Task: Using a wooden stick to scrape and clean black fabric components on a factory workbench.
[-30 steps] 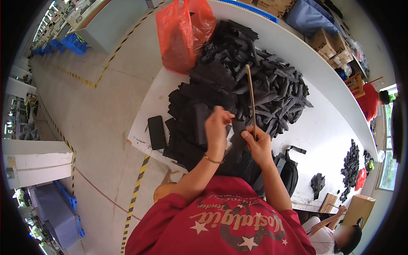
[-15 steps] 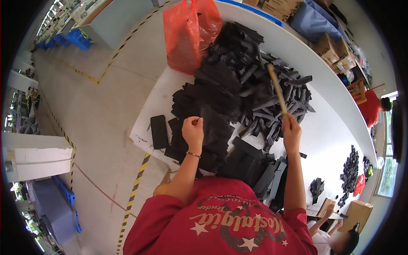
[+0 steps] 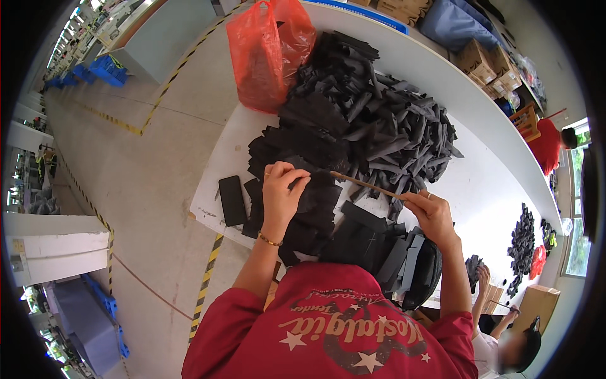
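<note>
My right hand (image 3: 432,218) grips one end of a thin tan stick (image 3: 372,186). The stick slants to the left, its far tip over the flat black pieces. My left hand (image 3: 282,192) is closed in a pinch above those black fabric-like pieces (image 3: 300,142); what lies between its fingertips, if anything, is too small to make out. A large heap of curled black strips (image 3: 407,136) covers the table beyond the stick. Close to my body lie more flat black pieces (image 3: 355,243).
A black phone (image 3: 232,200) lies at the left edge of the white table (image 3: 211,189). At its far left corner stands a red plastic bag (image 3: 262,63). To the right, a co-worker (image 3: 505,347) sits near a small black heap (image 3: 521,243) and a cardboard box (image 3: 536,309).
The stick has swung from upright over the heap down to the left, its tip nearer my left hand. My right hand has come closer to my body. The co-worker's hands have moved.
</note>
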`<control>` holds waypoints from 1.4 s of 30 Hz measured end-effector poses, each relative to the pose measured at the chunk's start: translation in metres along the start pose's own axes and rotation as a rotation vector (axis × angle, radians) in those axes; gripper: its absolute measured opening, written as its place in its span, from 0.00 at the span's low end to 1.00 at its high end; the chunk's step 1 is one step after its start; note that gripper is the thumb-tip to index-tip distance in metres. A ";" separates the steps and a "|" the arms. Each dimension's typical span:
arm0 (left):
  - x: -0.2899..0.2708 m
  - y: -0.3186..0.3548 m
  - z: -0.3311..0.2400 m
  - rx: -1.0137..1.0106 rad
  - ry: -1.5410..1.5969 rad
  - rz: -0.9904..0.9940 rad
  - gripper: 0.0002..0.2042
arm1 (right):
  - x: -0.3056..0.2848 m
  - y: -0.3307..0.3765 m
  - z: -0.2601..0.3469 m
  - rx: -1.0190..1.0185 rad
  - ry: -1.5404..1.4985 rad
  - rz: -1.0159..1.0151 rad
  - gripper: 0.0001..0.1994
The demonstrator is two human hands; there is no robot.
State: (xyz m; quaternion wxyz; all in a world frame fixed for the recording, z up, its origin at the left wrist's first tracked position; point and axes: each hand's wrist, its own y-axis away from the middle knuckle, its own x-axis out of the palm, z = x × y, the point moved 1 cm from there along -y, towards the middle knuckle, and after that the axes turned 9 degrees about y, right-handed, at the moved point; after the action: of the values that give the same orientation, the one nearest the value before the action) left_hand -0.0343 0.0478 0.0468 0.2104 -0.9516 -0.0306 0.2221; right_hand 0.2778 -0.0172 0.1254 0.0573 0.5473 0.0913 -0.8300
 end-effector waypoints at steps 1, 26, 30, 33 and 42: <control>-0.001 0.000 -0.001 0.001 0.000 -0.002 0.04 | -0.001 0.000 0.002 -0.027 0.015 0.012 0.08; 0.076 0.050 -0.004 -0.944 1.716 -0.307 0.10 | 0.152 0.020 0.094 0.173 -0.422 -0.197 0.11; 0.067 0.041 -0.008 -0.990 1.666 -0.366 0.10 | 0.157 0.039 0.090 0.186 -0.391 -0.170 0.10; 0.059 0.029 -0.002 -1.011 1.528 -0.406 0.10 | 0.160 0.062 0.084 0.192 -0.384 -0.101 0.09; 0.067 0.033 0.009 -1.045 1.474 -0.335 0.11 | 0.112 0.125 0.063 0.408 -0.545 0.259 0.08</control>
State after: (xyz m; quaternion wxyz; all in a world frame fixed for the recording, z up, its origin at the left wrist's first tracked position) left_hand 0.0207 0.0314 -0.0016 -0.2508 -0.8095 -0.1227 -0.5165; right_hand 0.2017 -0.1520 0.0351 0.0741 0.3134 -0.1649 -0.9323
